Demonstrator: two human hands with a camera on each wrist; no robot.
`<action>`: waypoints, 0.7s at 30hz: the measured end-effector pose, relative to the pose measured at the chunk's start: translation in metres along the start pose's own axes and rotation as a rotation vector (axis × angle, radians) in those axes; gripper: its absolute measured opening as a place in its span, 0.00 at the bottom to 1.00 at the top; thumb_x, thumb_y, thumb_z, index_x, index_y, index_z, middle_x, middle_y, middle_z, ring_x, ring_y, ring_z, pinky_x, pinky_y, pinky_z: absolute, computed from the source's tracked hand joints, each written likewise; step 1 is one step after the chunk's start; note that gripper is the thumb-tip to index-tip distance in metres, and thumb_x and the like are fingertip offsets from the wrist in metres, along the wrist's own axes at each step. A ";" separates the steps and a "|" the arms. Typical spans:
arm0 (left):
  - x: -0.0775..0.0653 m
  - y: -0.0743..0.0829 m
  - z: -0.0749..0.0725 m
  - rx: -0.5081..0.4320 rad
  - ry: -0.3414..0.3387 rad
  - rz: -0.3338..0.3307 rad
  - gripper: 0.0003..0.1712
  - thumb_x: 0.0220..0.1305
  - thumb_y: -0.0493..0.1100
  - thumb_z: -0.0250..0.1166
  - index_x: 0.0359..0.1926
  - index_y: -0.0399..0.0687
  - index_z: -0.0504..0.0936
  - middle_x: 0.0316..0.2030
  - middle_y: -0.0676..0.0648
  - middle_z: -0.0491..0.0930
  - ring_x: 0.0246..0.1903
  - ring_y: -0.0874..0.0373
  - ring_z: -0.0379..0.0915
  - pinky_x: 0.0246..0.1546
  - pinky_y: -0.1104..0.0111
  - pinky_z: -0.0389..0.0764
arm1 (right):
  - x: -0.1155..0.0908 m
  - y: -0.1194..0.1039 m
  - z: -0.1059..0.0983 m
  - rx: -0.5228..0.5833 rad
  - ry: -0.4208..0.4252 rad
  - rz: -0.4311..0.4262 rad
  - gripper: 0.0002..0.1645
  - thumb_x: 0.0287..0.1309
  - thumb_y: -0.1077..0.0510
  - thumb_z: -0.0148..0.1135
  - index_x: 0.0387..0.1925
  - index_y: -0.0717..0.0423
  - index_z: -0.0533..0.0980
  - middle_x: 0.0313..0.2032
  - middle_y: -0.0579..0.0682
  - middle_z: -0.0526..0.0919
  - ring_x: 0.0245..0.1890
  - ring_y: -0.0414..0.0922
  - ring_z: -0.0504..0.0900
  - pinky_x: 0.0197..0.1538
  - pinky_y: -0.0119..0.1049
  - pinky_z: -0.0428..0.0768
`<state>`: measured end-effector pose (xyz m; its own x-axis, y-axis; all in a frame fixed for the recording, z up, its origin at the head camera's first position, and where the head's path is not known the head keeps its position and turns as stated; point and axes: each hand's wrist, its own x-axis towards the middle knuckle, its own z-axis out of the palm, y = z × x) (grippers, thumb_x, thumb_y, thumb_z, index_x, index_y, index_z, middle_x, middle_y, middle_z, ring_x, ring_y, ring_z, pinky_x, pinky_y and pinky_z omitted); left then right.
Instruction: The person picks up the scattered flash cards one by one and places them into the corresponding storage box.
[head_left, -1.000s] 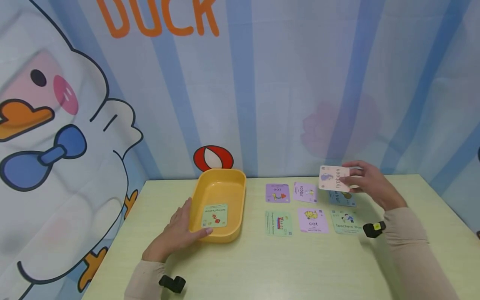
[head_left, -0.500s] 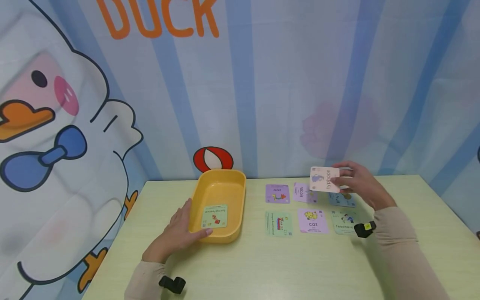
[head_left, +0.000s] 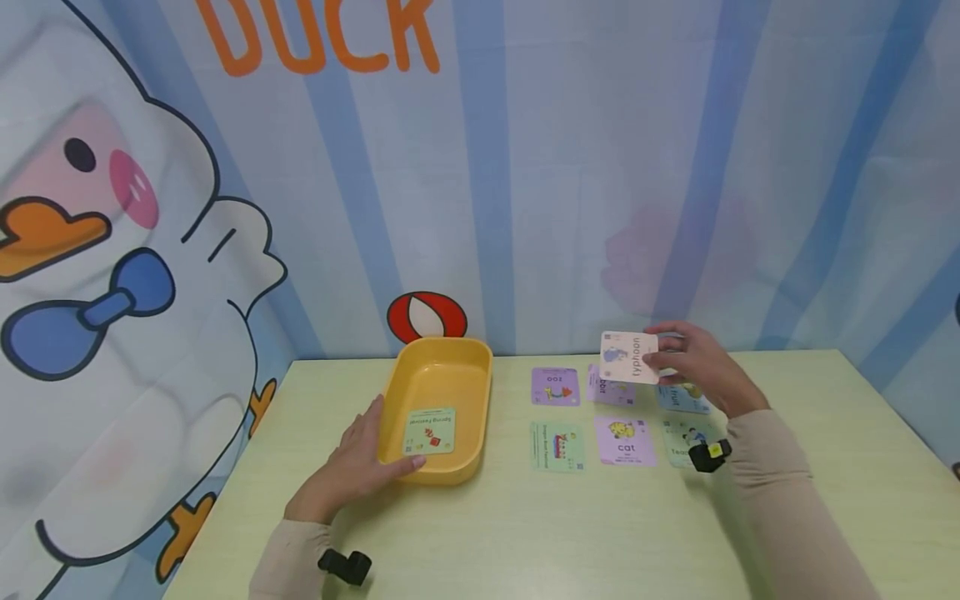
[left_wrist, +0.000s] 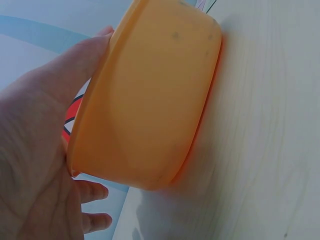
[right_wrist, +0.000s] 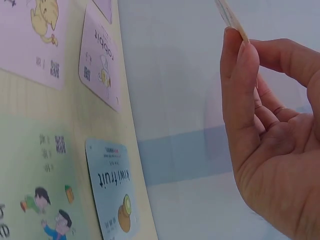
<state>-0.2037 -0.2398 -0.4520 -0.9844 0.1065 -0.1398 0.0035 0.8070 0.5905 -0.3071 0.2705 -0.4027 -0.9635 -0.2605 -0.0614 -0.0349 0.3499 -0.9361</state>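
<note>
In my right hand a pale pink "typhoon" card is pinched between thumb and fingers, raised above the back of the table. It partly covers the purple "rabbit" card in the head view; the right wrist view catches it nearly edge-on. My left hand holds the near left corner of a yellow tray, thumb over the rim and fingers along the outside. A green "Spring Festival" card lies inside that tray. The left wrist view shows the tray's outer wall beside the hand.
Other cards lie on the table: purple "zoo", green "Dragon Boat Festival", purple "cat", green "Teachers' Day" and blue "kiwi fruit". A printed curtain hangs behind the table's back edge.
My right hand has moved left with the typhoon card, from over the kiwi fruit card to over the rabbit card. My left hand and the tray have stayed in place.
</note>
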 end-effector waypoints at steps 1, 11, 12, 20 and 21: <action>0.000 0.000 0.000 0.002 0.000 0.000 0.73 0.55 0.74 0.68 0.81 0.47 0.33 0.81 0.40 0.38 0.79 0.34 0.31 0.72 0.32 0.44 | 0.001 0.000 0.002 0.001 0.001 -0.001 0.42 0.67 0.53 0.67 0.75 0.58 0.58 0.58 0.65 0.74 0.47 0.48 0.83 0.51 0.48 0.86; 0.000 0.000 0.000 0.008 -0.004 -0.008 0.74 0.53 0.76 0.67 0.81 0.47 0.33 0.81 0.40 0.38 0.78 0.34 0.32 0.72 0.31 0.45 | 0.007 -0.008 0.020 0.032 -0.014 -0.022 0.40 0.66 0.53 0.68 0.72 0.58 0.61 0.51 0.63 0.77 0.46 0.50 0.83 0.51 0.51 0.85; 0.000 0.000 0.000 0.009 -0.004 -0.006 0.74 0.53 0.76 0.67 0.81 0.47 0.33 0.81 0.40 0.38 0.79 0.34 0.32 0.72 0.31 0.45 | 0.008 -0.008 0.022 0.034 -0.015 -0.024 0.39 0.66 0.53 0.68 0.72 0.58 0.62 0.50 0.63 0.77 0.45 0.50 0.83 0.51 0.51 0.85; -0.001 0.001 -0.001 0.012 -0.011 -0.017 0.75 0.52 0.78 0.66 0.81 0.48 0.31 0.81 0.40 0.37 0.79 0.35 0.31 0.72 0.31 0.45 | 0.014 -0.007 0.035 0.056 -0.021 -0.033 0.35 0.65 0.54 0.69 0.69 0.55 0.66 0.49 0.61 0.73 0.41 0.51 0.82 0.51 0.54 0.85; -0.002 0.001 -0.001 0.013 -0.012 -0.023 0.75 0.52 0.78 0.66 0.81 0.48 0.31 0.81 0.40 0.37 0.79 0.34 0.31 0.71 0.31 0.45 | 0.015 -0.008 0.037 0.056 -0.021 -0.033 0.35 0.65 0.54 0.69 0.69 0.55 0.66 0.49 0.61 0.73 0.41 0.51 0.82 0.50 0.54 0.85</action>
<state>-0.2022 -0.2393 -0.4504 -0.9820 0.0952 -0.1628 -0.0165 0.8166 0.5769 -0.3111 0.2309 -0.4089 -0.9562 -0.2904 -0.0367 -0.0515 0.2903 -0.9555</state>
